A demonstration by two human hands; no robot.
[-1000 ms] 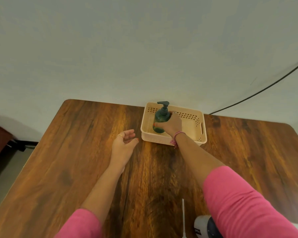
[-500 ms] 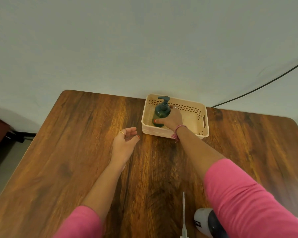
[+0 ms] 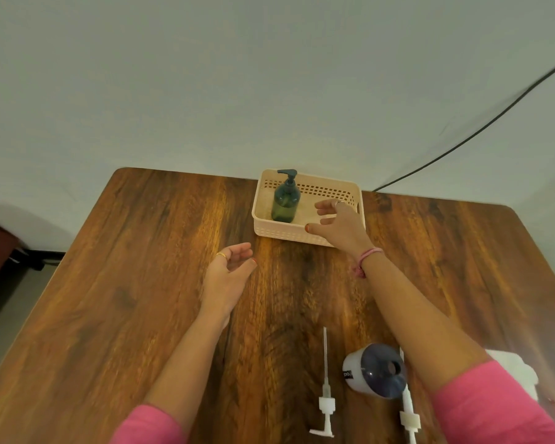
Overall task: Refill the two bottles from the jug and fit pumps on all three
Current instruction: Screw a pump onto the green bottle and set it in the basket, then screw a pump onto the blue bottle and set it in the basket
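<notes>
A dark green bottle (image 3: 285,200) with its pump fitted stands upright in the left half of a cream basket (image 3: 308,233) at the table's far edge. My right hand (image 3: 338,224) hovers over the basket's right front, fingers apart, a little right of the bottle and not touching it. My left hand (image 3: 229,275) rests open on the wood in front of the basket. Near me a white bottle with a dark open top (image 3: 374,370) stands beside my right forearm. One white pump (image 3: 326,395) lies left of it and a second white pump (image 3: 409,415) right of it.
The wooden table (image 3: 125,299) stretches wide to the left and right. A white object (image 3: 513,371), partly hidden by my right arm, sits at the near right. A black cable (image 3: 478,129) runs down the wall behind the table.
My right hand has let go of the green bottle, now standing in the basket, and drawn back to the right. The left hand stayed put.
</notes>
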